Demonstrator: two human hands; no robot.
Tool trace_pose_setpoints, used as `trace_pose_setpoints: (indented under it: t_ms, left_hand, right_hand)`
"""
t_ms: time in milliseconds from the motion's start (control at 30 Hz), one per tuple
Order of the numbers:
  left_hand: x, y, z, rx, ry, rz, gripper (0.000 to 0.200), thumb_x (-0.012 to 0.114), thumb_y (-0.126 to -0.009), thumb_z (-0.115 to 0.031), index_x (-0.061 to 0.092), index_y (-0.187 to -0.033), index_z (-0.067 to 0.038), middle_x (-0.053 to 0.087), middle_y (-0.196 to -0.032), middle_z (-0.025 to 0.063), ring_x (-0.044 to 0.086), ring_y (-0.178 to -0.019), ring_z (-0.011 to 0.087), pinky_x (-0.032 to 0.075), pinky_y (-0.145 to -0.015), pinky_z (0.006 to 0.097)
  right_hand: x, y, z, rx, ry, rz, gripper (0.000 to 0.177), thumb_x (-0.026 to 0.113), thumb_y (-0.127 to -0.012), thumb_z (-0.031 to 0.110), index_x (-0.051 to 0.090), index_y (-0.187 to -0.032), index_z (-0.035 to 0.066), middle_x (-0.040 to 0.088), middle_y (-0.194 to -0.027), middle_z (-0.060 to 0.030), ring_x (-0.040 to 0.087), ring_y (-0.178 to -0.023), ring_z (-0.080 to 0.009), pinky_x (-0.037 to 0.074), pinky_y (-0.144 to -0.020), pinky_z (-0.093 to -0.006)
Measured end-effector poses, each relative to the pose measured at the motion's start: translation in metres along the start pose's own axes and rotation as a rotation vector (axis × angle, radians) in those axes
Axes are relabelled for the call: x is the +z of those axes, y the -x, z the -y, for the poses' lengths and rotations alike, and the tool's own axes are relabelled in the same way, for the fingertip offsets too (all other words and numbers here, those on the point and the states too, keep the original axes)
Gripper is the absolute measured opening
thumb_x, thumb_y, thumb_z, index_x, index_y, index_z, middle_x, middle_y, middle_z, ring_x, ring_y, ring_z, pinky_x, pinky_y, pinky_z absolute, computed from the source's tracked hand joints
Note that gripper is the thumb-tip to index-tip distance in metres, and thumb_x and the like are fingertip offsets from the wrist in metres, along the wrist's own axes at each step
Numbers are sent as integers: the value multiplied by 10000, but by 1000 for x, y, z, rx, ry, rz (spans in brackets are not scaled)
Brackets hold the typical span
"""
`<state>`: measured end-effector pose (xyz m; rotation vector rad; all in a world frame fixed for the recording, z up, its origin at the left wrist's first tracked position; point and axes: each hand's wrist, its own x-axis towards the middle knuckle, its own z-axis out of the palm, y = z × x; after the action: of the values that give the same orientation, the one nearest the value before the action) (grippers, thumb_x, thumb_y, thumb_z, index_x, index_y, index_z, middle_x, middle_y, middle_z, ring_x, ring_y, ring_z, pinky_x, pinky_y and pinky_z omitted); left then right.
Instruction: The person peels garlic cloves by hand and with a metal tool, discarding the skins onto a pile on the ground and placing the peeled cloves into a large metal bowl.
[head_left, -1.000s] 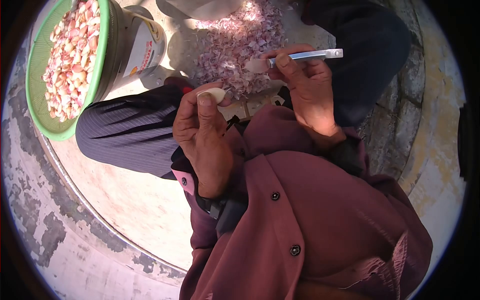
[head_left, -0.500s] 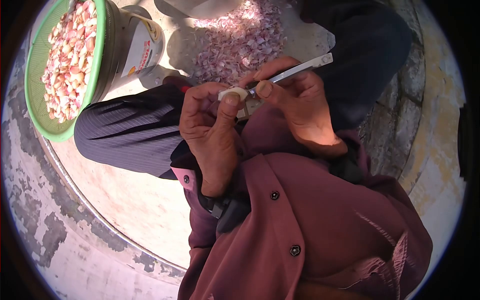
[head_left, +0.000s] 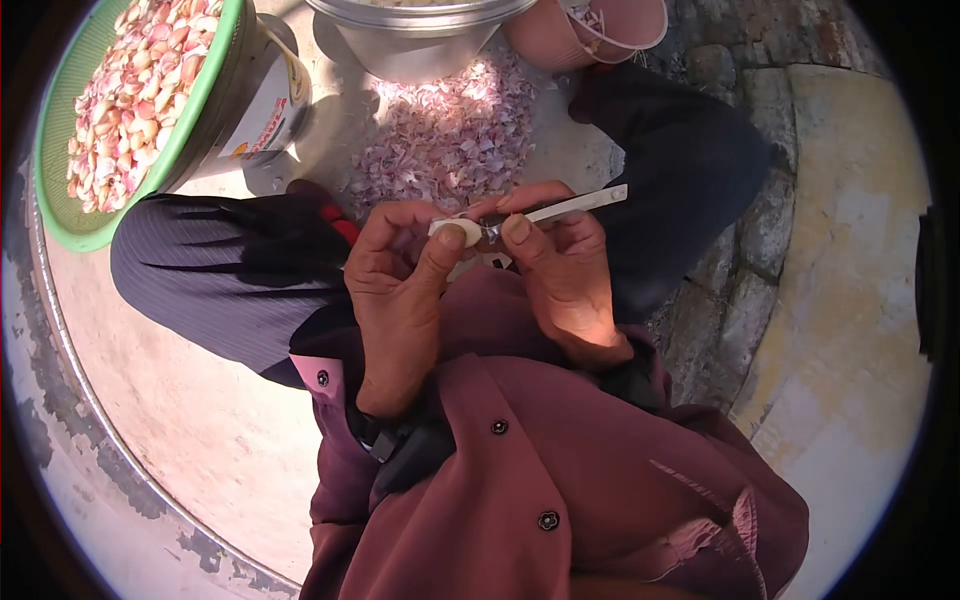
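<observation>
garlic clove (head_left: 455, 230): one pale, peeled-looking clove, pinched between the thumb and fingers of the left hand (head_left: 395, 290), at the middle of the view, above the lap and level with the knee.

knife (head_left: 572, 205): small, with a flat metal handle, gripped in the right hand (head_left: 560, 275); the blade end is laid against the clove and the handle is pointed up and to the right. the blade itself is mostly hidden by the thumb.

hands: both are closed, the left clamped on the clove, the right clamped on the knife; they are brought together so that the thumbs are just beside each other.

pile of skins (head_left: 440, 150): pinkish-white papery peel, heaped on the ground just beyond the hands.

green basket (head_left: 70, 232): round, set on a white bucket (head_left: 265, 110) at the upper left, filled with unpeeled pink cloves (head_left: 120, 100).

metal bowl (head_left: 420, 35): seen at the top edge, behind the pile of skins; its contents cannot be told.

clothing: a maroon shirt (head_left: 560, 480) with dark buttons is seen at the bottom; a knee in dark striped trousers (head_left: 220, 270) is raised at the left, just beside the left hand.

ground (head_left: 850, 250): stone and worn concrete, lit by sun at the right.
</observation>
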<state>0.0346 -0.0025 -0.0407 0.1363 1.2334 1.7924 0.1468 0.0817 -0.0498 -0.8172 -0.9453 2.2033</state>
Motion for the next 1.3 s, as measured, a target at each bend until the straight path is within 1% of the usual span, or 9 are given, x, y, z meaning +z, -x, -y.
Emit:
trace_pose_setpoints:
  t_ms: [167, 233, 467, 567, 867, 933, 1033, 1133, 1300]
  left_hand:
    - [-1, 0, 2, -20, 45, 47, 152, 661, -884, -70, 567, -986, -9, 648, -886, 51, 621, -818, 97, 509, -752, 227]
    - [2, -1, 1, -28, 83, 79, 190, 686, -878, -183, 569, -967, -63, 633, -785, 5, 377, -526, -12, 259, -459, 162]
    - [-8, 1, 6, -124, 148, 102, 184, 661, -896, -186, 558, -990, -65, 618, -816, 9, 375, -519, 2, 266, -451, 172]
    - [-15, 0, 10, -300, 568, 257, 116, 620, -924, -144, 571, -991, -63, 651, -884, 20, 495, -613, -6, 303, -462, 152]
    - [-17, 8, 6, -183, 176, 96, 155, 612, -931, -152, 621, -1039, -42, 629, -872, -6, 389, -547, -11, 283, -453, 156]
    - [-9, 10, 4, 29, -134, 93, 203, 578, -953, -187, 624, -1079, -34, 615, -810, -27, 364, -535, -20, 274, -462, 152]
    - [-13, 9, 6, -28, -92, 113, 214, 536, -976, -222, 630, -1039, -40, 539, -690, -60, 326, -509, -12, 260, -460, 163]
    - [-23, 4, 10, -238, 243, -14, 218, 515, -983, -229, 628, -993, -43, 436, -606, -74, 290, -482, 4, 248, -448, 182]
    - [-27, 5, 7, -286, 309, 60, 191, 515, -979, -204, 616, -995, -42, 419, -602, -65, 277, -463, 11, 235, -431, 194]
  right_hand:
    - [4, 3, 5, -29, 40, 8, 158, 604, -925, 115, 549, -1045, 28, 636, -1038, -163, 643, -954, -240, 545, -844, -380]
    - [4, 3, 7, -10, 26, 14, 155, 595, -931, 122, 546, -1046, 30, 634, -1037, -163, 645, -946, -242, 548, -839, -376]
    - [8, 8, 10, 18, -5, 13, 149, 622, -915, 118, 570, -1016, 22, 650, -1007, -157, 654, -885, -212, 555, -816, -360]
    - [7, 10, 8, 21, -39, 29, 134, 614, -920, 115, 568, -1010, 27, 653, -1001, -149, 655, -873, -197, 548, -816, -339]
    - [15, 9, 2, -113, 179, -4, 142, 641, -901, 89, 578, -1002, 12, 675, -967, -121, 643, -888, -138, 516, -825, -275]
    - [15, 9, 1, -106, 184, -11, 146, 649, -894, 86, 580, -995, 7, 678, -963, -120, 642, -892, -134, 514, -831, -271]
    - [12, 9, -3, -76, 180, -13, 153, 664, -881, 84, 586, -988, 7, 678, -970, -123, 642, -901, -138, 515, -838, -279]
    - [9, 12, -3, 27, 191, 109, 159, 667, -881, 116, 568, -974, 32, 656, -958, -144, 625, -867, -190, 507, -800, -314]
    - [0, 23, 10, 108, 28, 423, 206, 712, -844, 140, 563, -939, 34, 650, -908, -199, 635, -797, -230, 511, -698, -326]
